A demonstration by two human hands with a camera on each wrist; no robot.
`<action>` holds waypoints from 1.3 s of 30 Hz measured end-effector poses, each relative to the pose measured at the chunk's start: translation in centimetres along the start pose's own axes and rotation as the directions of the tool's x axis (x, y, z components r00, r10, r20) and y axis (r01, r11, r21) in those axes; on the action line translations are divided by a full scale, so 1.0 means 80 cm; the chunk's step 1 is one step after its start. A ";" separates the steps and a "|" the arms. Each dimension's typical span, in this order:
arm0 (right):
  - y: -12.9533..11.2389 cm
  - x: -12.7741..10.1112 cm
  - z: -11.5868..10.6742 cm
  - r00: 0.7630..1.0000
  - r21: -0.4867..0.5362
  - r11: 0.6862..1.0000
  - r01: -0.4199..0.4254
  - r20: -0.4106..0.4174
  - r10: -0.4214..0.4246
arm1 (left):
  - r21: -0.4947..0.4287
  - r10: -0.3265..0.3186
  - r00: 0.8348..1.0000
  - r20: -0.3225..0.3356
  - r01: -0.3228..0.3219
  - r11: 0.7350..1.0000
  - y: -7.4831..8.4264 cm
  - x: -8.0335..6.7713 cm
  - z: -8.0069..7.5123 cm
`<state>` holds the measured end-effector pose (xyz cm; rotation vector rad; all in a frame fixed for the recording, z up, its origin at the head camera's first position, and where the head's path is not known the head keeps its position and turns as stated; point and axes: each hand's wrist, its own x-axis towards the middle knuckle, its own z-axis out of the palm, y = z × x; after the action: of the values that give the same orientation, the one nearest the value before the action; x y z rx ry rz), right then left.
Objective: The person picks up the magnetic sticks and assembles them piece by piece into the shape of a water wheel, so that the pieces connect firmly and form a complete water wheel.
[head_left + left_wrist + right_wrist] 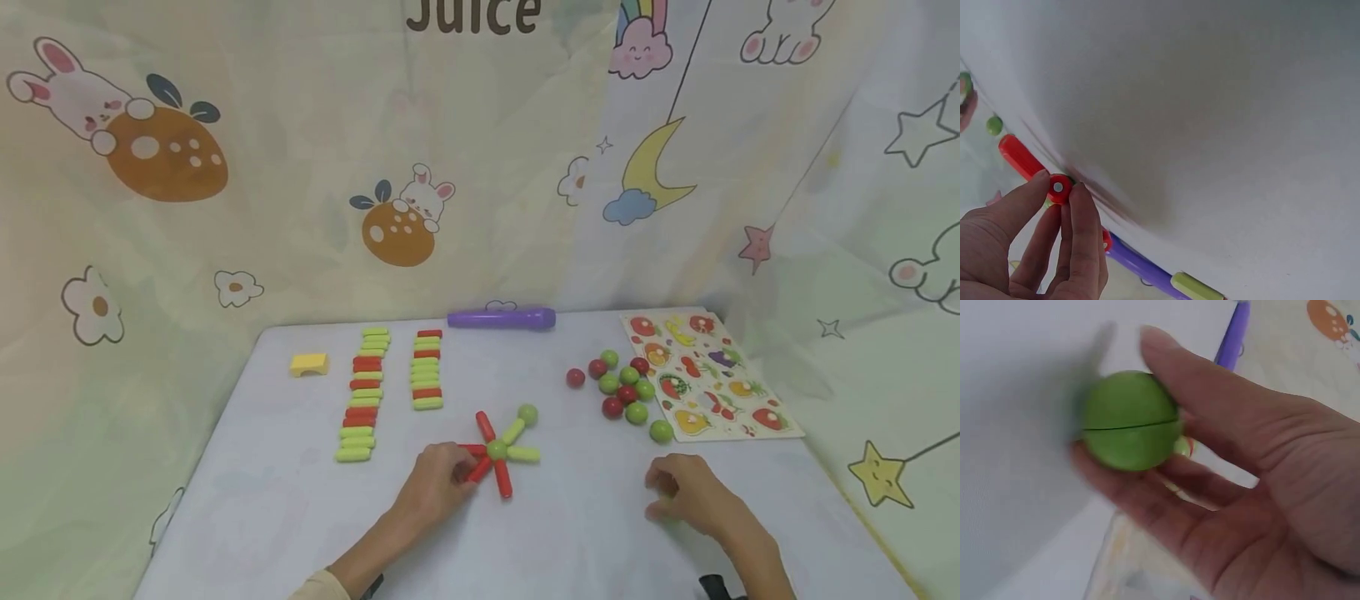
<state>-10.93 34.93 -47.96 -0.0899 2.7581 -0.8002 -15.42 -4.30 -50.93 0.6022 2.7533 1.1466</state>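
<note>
White tabletop (pixel 247 500): left hand (pixel 435 492) pinches red plastic rod (pixel 1022 159) of star-shaped rod cluster; right hand (pixel 686 492) grips green ball (pixel 1130 420).

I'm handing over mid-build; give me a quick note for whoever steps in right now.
Left hand pinches a red stick of the star figure at the table's front centre.
Right hand holds a green ball in its fingers.
Done: six sticks on a green hub, one tipped with a green ball.
Left: other stick ends bare; spare sticks lie in rows at left, spare balls beside the puzzle board.
</note>
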 end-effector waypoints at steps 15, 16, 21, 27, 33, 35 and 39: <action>-0.067 0.083 0.062 0.905 0.275 0.867 0.416 -0.218 -0.365 | 0.014 0.040 0.999 -0.008 -0.040 0.999 0.013 -0.004 0.013; -0.069 0.086 0.063 0.903 0.279 0.864 0.420 -0.219 -0.368 | 0.015 0.039 0.999 -0.009 -0.039 0.999 0.014 -0.004 0.013; -0.076 0.097 0.068 0.897 0.312 0.843 0.438 -0.212 -0.388 | 0.014 0.046 0.999 -0.016 -0.046 0.999 0.012 -0.004 0.011; -0.080 0.104 0.071 0.903 0.316 0.847 0.429 -0.189 -0.386 | -0.001 0.036 0.999 -0.009 -0.036 0.999 0.011 -0.004 0.010; -0.079 0.106 0.072 0.895 0.305 0.842 0.446 -0.183 -0.407 | -0.005 0.030 1.000 -0.006 -0.030 1.000 0.011 -0.004 0.006; -0.077 0.105 0.070 0.890 0.283 0.845 0.454 -0.181 -0.418 | -0.009 0.032 0.999 -0.018 -0.032 0.999 0.012 -0.004 0.002; -0.073 0.098 0.062 0.881 0.187 0.868 0.460 -0.221 -0.419 | 0.050 0.081 0.994 -0.077 -0.077 0.996 0.011 0.000 -0.010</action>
<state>-17.18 26.38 -50.75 -0.6565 2.8130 -1.3018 -15.34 -4.25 -49.75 0.6916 2.8539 1.1483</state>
